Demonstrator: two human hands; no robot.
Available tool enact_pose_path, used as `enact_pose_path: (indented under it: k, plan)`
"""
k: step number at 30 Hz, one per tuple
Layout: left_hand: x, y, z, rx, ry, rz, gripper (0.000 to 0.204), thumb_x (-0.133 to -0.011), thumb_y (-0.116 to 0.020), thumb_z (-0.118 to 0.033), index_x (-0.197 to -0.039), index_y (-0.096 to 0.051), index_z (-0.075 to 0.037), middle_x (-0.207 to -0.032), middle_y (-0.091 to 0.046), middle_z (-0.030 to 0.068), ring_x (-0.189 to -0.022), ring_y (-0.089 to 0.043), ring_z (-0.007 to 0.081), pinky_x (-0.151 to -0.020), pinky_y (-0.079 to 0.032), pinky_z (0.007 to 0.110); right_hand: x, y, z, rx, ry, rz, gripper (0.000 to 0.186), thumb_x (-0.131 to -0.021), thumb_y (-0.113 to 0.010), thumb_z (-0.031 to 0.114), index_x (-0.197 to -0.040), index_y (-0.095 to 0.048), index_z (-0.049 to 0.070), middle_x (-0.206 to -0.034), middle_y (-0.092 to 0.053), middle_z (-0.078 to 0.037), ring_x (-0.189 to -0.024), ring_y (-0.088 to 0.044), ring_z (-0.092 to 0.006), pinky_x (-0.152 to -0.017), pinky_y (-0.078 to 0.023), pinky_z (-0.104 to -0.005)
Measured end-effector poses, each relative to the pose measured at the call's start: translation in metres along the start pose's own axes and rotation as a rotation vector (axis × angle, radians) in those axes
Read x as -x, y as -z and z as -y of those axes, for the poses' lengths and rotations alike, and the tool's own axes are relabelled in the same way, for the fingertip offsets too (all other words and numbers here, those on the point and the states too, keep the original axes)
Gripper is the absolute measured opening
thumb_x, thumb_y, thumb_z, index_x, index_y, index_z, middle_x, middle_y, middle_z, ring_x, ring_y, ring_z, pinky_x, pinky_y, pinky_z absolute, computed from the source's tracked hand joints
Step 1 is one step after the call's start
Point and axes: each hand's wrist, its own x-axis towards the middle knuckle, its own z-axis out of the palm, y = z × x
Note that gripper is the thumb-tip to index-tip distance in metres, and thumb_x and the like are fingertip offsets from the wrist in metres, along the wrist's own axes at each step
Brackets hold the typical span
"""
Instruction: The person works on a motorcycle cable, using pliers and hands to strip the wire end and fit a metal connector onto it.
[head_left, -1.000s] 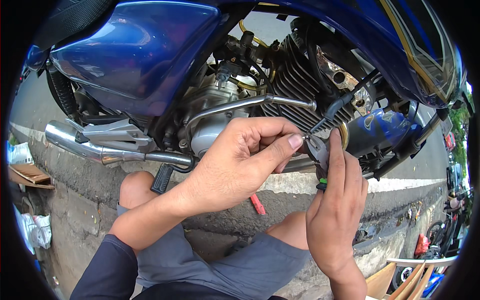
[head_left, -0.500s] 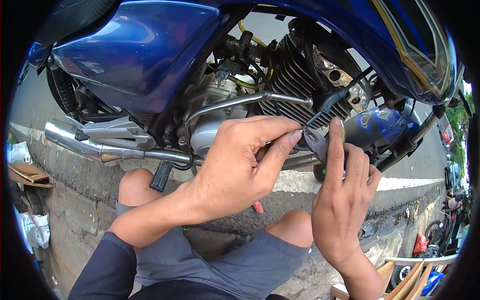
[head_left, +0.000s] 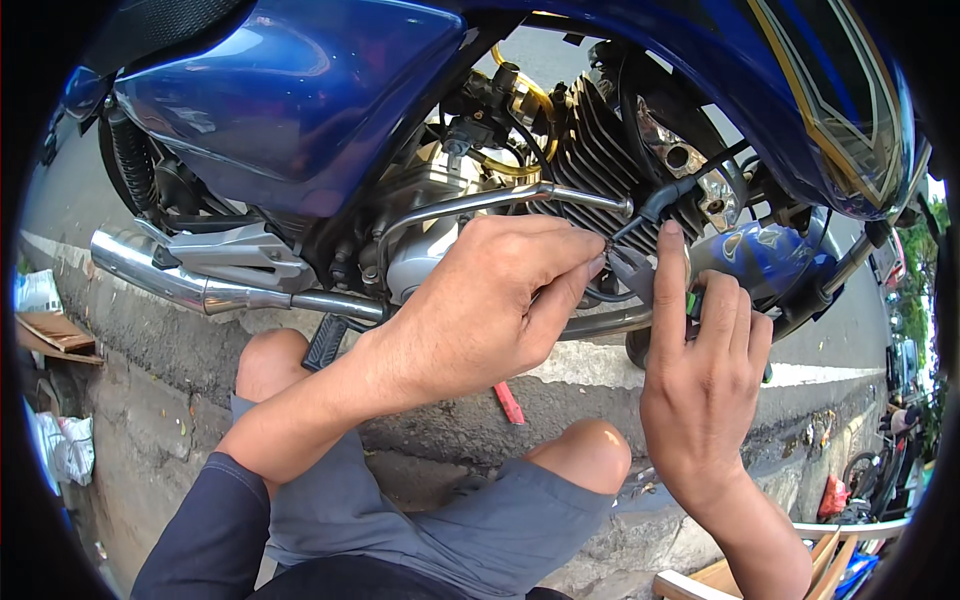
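In front of the engine's finned cylinder [head_left: 590,140], my left hand [head_left: 500,300] pinches a small metal piece [head_left: 608,245] at the end of a black cable [head_left: 635,228], its fingertips meeting the pliers' jaws. My right hand [head_left: 705,380] holds pliers [head_left: 632,272] with a grey head and green-and-black handles, the index finger stretched upward along them. The cable runs up to a black boot [head_left: 665,200] beside the cylinder. A bent chrome lever [head_left: 490,203] crosses the engine just above my left hand; the piece between my fingers is too small to make out fully.
The blue motorcycle [head_left: 260,90] fills the upper view, its chrome exhaust [head_left: 150,270] and rubber footpeg [head_left: 325,345] low. A red object [head_left: 508,403] lies on the pavement between my knees. Boards and bags [head_left: 65,450] stand left; wooden boards, a red bag [head_left: 835,495] and parked motorcycles right.
Both hands have risen slightly toward the cylinder with the pliers and cable end. My right hand has also shifted right, and its fingers sit higher on the pliers.
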Motion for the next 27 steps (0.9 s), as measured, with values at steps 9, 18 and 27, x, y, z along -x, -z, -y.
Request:
enact_pose_path:
  k: [9, 18, 27]
  plan:
    - [0.004, -0.007, 0.011, 0.108, 0.114, -0.019, 0.015, -0.100, -0.074, 0.000, -0.112, -0.078, 0.008, -0.082, -0.074, 0.0140, -0.066, -0.062, 0.0149, -0.058, -0.046, 0.032, -0.013, -0.003, -0.014, -0.042, 0.065, 0.061, 0.052, -0.091, -0.063, 0.005, -0.143, -0.064, 0.007, -0.101, -0.058, -0.011, -0.091, -0.060, -0.0279, -0.077, -0.046, -0.0413]
    - [0.005, -0.009, 0.011, 0.153, 0.198, -0.022, 0.017, -0.102, -0.073, -0.005, -0.111, -0.078, 0.009, -0.087, -0.079, 0.0168, -0.075, -0.067, 0.0124, -0.066, -0.053, 0.030, -0.025, -0.010, -0.026, -0.011, 0.144, -0.017, 0.026, -0.091, -0.066, 0.007, -0.117, -0.063, 0.011, -0.091, -0.059, -0.008, -0.085, -0.065, -0.0255, -0.074, -0.050, -0.0396]
    - [0.008, -0.024, 0.007, 0.313, 0.327, -0.102, 0.019, -0.106, -0.069, -0.010, -0.104, -0.076, 0.008, -0.065, -0.057, 0.0013, -0.063, -0.045, 0.0034, -0.054, -0.039, 0.029, -0.026, -0.016, -0.026, -0.034, 0.095, 0.068, 0.019, -0.095, -0.065, 0.005, -0.114, -0.062, 0.007, -0.097, -0.066, -0.011, -0.094, -0.072, -0.0313, -0.082, -0.057, -0.0440]
